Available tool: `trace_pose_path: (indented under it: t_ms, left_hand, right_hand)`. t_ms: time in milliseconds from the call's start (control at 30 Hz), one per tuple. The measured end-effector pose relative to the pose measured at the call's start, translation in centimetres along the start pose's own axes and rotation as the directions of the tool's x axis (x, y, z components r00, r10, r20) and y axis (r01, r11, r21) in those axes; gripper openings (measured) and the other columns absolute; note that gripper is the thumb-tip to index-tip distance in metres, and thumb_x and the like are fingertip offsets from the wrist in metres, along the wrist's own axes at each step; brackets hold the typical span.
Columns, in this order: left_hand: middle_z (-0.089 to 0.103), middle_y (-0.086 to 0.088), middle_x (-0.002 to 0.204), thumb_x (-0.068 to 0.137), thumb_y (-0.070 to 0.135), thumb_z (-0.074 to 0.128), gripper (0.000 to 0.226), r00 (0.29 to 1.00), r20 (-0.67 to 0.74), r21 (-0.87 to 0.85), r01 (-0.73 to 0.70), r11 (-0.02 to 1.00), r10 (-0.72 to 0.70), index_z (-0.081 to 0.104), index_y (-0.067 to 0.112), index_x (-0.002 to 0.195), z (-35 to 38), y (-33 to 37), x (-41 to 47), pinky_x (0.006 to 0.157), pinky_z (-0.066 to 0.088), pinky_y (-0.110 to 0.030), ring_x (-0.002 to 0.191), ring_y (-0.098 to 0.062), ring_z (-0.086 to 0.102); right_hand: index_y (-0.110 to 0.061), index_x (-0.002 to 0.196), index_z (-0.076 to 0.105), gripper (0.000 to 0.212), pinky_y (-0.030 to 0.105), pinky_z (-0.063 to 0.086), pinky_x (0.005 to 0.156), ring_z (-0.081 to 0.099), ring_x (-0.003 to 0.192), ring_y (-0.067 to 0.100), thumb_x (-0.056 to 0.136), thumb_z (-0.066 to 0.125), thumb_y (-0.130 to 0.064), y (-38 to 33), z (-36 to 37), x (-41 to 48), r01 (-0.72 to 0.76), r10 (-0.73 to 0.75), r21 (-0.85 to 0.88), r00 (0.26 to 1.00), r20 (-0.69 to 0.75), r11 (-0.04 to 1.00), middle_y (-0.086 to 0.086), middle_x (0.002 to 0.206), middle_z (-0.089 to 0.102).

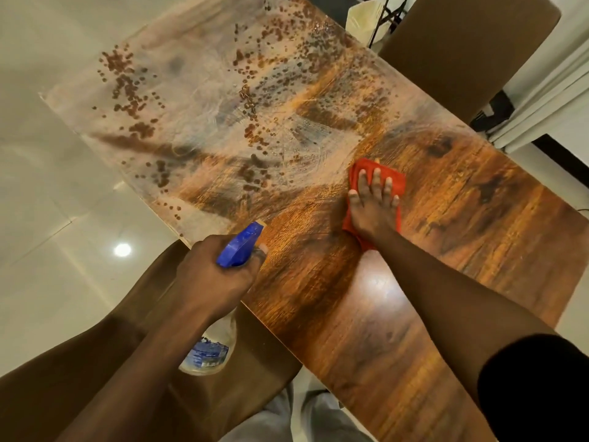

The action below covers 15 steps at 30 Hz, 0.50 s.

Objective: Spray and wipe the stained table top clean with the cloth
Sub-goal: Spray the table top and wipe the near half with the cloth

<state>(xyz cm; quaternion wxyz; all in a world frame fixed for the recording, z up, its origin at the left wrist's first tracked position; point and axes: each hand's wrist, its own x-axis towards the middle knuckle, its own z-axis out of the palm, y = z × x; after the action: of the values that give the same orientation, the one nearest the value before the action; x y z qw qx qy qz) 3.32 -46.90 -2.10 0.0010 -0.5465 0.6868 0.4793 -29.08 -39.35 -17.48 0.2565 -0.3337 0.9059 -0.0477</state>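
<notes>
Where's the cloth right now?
In the head view the red cloth lies flat on the table top right of centre, under the right hand, at the edge between the wiped wood and the stained half.

A: Any readable text in the head view?

B: None. Only candidate is the label on the spray bottle (208,352), the one in the left hand (213,275), off the near edge of the table (350,314).

A: What's on the label?

B: Blue and white print, too blurred to read. No brand, no numbers I can make out.

A: Spray head?

B: Plain blue, no marking visible.

A: Cloth or table top?

B: The red cloth (385,177) under the right hand (373,205) shows no tag or print. Table shows wood grain, stains and smears, no lettering.
</notes>
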Motion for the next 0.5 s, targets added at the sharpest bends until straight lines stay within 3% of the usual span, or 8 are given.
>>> trace_pose_path:
  t_ms: [133, 267, 400, 500]
  left_hand:
    - [0.08, -0.019, 0.088, 0.095, 0.058, 0.074, 0.044, 0.997, -0.066, -0.025, -0.049, 0.998, 0.047, 0.076, 0.014, 0.098, -0.3, 0.0, 0.3, 0.085, 0.064, -0.061, 0.078, -0.044, 0.078]
    - [0.078, -0.017, 0.079, 0.091, 0.059, 0.072, 0.041, 0.99, -0.097, -0.01, -0.099, 0.995, 0.098, 0.075, 0.018, 0.087, -0.5, -0.1, 0.2, 0.079, 0.065, -0.06, 0.07, -0.04, 0.078]
    - [0.068, -0.009, 0.065, 0.092, 0.044, 0.078, 0.03, 0.98, -0.151, -0.005, -0.129, 0.992, 0.127, 0.067, 0.023, 0.073, -0.1, 0.0, 0.0, 0.066, 0.056, -0.045, 0.062, -0.035, 0.067]
    - [0.072, -0.014, 0.068, 0.092, 0.049, 0.075, 0.034, 0.984, -0.124, -0.012, -0.128, 0.992, 0.126, 0.07, 0.019, 0.077, 0.1, 0.4, -0.3, 0.07, 0.061, -0.052, 0.065, -0.042, 0.071]
  right_hand:
    - [-0.03, 0.171, -0.02, 0.068, 0.062, -0.009, 0.133, -0.029, 0.162, 0.036, 0.116, 0.013, -0.052, -7.6, 3.6, -1.8, 0.274, -0.265, -0.125, 0.96, 0.09, 0.953, 0.006, 0.176, -0.032]
    - [-0.027, 0.173, -0.012, 0.072, 0.062, -0.008, 0.133, -0.031, 0.162, 0.033, 0.115, 0.02, -0.055, -13.2, 7.6, -7.1, 0.53, -0.493, -0.171, 0.843, 0.217, 0.831, 0.006, 0.178, -0.027]
    - [-0.023, 0.174, 0.015, 0.064, 0.056, -0.009, 0.134, -0.022, 0.165, 0.027, 0.115, 0.024, -0.049, -12.4, 9.9, -12.7, 0.7, -0.658, -0.115, 0.705, 0.264, 0.704, 0.006, 0.182, 0.0]
    - [-0.03, 0.174, 0.01, 0.06, 0.053, -0.006, 0.135, -0.014, 0.168, 0.025, 0.117, 0.022, -0.047, -8.3, 10.9, -15.7, 0.747, -0.709, -0.138, 0.661, 0.245, 0.65, 0.003, 0.183, 0.006]
